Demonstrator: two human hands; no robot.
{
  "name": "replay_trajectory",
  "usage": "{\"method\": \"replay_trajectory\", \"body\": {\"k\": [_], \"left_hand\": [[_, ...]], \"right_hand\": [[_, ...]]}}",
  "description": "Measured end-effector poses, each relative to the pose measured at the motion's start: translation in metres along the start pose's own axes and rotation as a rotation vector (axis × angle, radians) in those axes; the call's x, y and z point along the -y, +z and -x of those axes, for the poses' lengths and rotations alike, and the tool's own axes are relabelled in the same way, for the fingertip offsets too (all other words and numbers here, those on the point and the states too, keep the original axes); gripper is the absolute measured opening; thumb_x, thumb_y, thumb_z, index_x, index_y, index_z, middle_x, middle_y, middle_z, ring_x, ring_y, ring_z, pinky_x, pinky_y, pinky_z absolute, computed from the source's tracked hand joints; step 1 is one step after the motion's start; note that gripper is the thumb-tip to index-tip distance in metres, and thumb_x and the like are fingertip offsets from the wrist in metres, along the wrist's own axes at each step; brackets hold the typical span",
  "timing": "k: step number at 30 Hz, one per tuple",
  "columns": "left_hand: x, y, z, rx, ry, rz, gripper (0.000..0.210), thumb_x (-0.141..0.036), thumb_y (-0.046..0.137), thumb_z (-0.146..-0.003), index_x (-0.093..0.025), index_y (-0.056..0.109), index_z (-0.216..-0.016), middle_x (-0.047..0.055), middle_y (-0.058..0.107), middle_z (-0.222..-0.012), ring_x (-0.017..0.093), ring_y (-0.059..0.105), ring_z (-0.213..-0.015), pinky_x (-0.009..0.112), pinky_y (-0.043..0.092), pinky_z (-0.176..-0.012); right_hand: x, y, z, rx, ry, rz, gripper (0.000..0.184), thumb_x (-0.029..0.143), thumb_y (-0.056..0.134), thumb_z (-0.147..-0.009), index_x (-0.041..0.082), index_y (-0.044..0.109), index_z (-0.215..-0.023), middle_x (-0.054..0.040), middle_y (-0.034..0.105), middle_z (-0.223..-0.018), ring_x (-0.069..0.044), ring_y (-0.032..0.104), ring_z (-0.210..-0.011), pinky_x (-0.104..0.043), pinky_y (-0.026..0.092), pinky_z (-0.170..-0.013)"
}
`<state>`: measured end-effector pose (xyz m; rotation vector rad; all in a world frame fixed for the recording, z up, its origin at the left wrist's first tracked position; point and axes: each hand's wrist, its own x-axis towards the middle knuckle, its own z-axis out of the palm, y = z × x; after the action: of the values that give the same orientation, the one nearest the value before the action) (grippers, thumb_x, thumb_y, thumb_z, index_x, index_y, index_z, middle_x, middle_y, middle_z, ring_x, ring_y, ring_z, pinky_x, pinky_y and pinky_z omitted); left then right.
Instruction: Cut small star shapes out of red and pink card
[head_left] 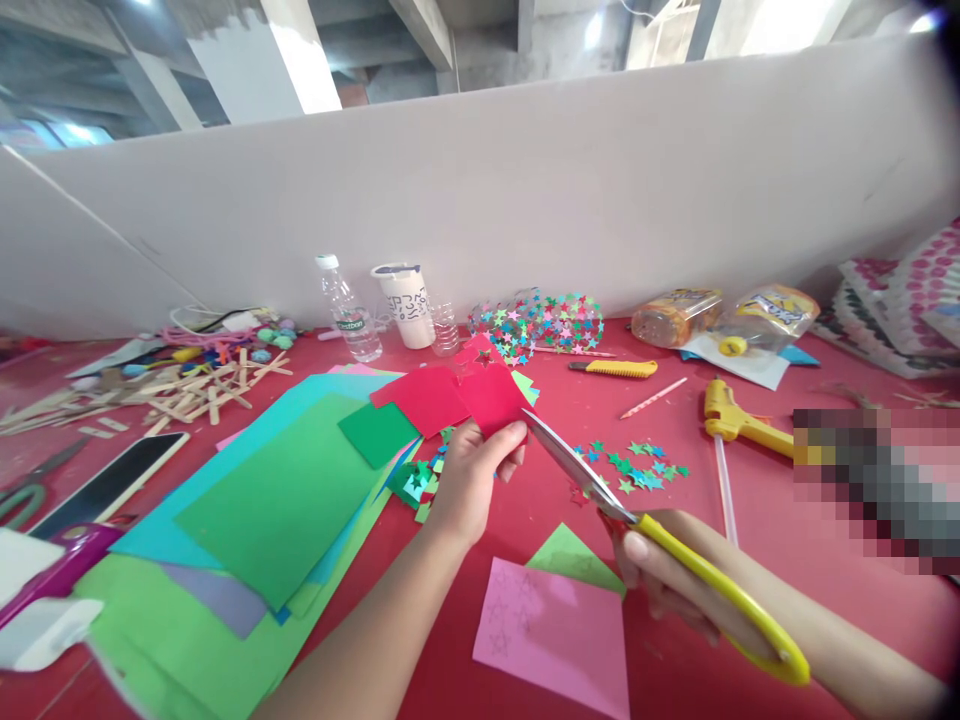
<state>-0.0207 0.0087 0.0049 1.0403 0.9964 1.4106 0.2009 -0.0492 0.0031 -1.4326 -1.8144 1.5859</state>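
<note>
My left hand pinches a piece of red paper near its lower right edge, thumb on top. My right hand is wrapped round the yellow-handled scissors. The blades point up and left, and their tips are at the paper's right edge, close to my left thumb. They look nearly closed; whether they touch the paper I cannot tell. Below lies a pink sheet with star outlines drawn on it, over a green piece. Small cut stars are scattered beyond the scissors.
A stack of coloured paper lies left, near a phone and craft sticks. A water bottle and white cup stand at the back. Right are a yellow cutter and glue gun.
</note>
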Motion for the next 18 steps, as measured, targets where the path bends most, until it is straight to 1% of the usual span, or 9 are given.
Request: {"method": "replay_trajectory", "body": {"k": [3,5,7,10,13,16,18], "left_hand": [[-0.001,0.001,0.0,0.01,0.004,0.002,0.031,-0.035,0.075,-0.076,-0.018,0.059,-0.056,-0.003,0.055,-0.052,0.008,0.044,-0.048,0.022,0.033,-0.049],[0.0,0.001,0.001,0.023,0.003,0.01,0.032,-0.036,0.075,-0.077,-0.018,0.06,-0.056,-0.003,0.055,-0.052,0.008,0.044,-0.048,0.022,0.034,-0.05],[0.002,0.001,0.002,0.038,-0.005,0.007,0.034,-0.038,0.075,-0.078,-0.017,0.06,-0.056,-0.003,0.055,-0.052,0.008,0.043,-0.048,0.022,0.033,-0.05],[0.007,0.001,0.004,0.051,-0.025,-0.019,0.037,-0.042,0.074,-0.081,-0.017,0.061,-0.056,-0.003,0.055,-0.052,0.007,0.043,-0.049,0.021,0.032,-0.05],[0.01,0.002,0.005,0.053,-0.035,-0.04,0.04,-0.045,0.072,-0.083,-0.017,0.061,-0.057,-0.003,0.053,-0.051,0.007,0.043,-0.049,0.021,0.032,-0.05],[0.011,0.002,0.006,0.052,-0.038,-0.043,0.041,-0.045,0.072,-0.083,-0.017,0.061,-0.056,-0.004,0.051,-0.05,0.006,0.043,-0.049,0.02,0.033,-0.052],[0.009,0.003,0.006,0.046,-0.041,-0.019,0.039,-0.043,0.073,-0.082,-0.017,0.062,-0.055,-0.004,0.052,-0.05,0.006,0.043,-0.049,0.019,0.033,-0.051]], "right_hand": [[-0.001,0.002,0.001,-0.029,-0.006,-0.011,0.075,0.093,0.036,-0.079,0.02,0.053,-0.074,0.0088,0.04,-0.053,-0.007,0.035,-0.041,-0.02,0.029,-0.04],[0.0,0.004,0.001,-0.049,0.008,-0.014,0.076,0.095,0.036,-0.076,0.02,0.052,-0.075,0.0084,0.041,-0.054,-0.008,0.036,-0.042,-0.02,0.029,-0.041],[0.0,0.005,0.002,-0.034,0.012,-0.02,0.077,0.096,0.034,-0.075,0.02,0.05,-0.073,0.0081,0.042,-0.055,-0.008,0.036,-0.043,-0.02,0.029,-0.042],[-0.003,0.007,0.001,-0.002,0.002,-0.045,0.075,0.095,0.034,-0.077,0.021,0.047,-0.072,0.0087,0.039,-0.054,-0.008,0.035,-0.044,-0.021,0.03,-0.043],[-0.005,0.008,0.0,-0.009,0.016,-0.068,0.076,0.096,0.033,-0.075,0.021,0.047,-0.072,0.0094,0.036,-0.052,-0.008,0.033,-0.043,-0.022,0.029,-0.043],[-0.002,0.006,0.001,-0.002,-0.002,-0.064,0.074,0.095,0.034,-0.077,0.022,0.047,-0.072,0.0088,0.037,-0.053,-0.009,0.036,-0.045,-0.022,0.031,-0.044],[0.002,0.003,0.002,0.021,-0.009,-0.043,0.074,0.094,0.033,-0.078,0.022,0.046,-0.073,0.0084,0.039,-0.055,-0.009,0.037,-0.046,-0.022,0.031,-0.045]]}}
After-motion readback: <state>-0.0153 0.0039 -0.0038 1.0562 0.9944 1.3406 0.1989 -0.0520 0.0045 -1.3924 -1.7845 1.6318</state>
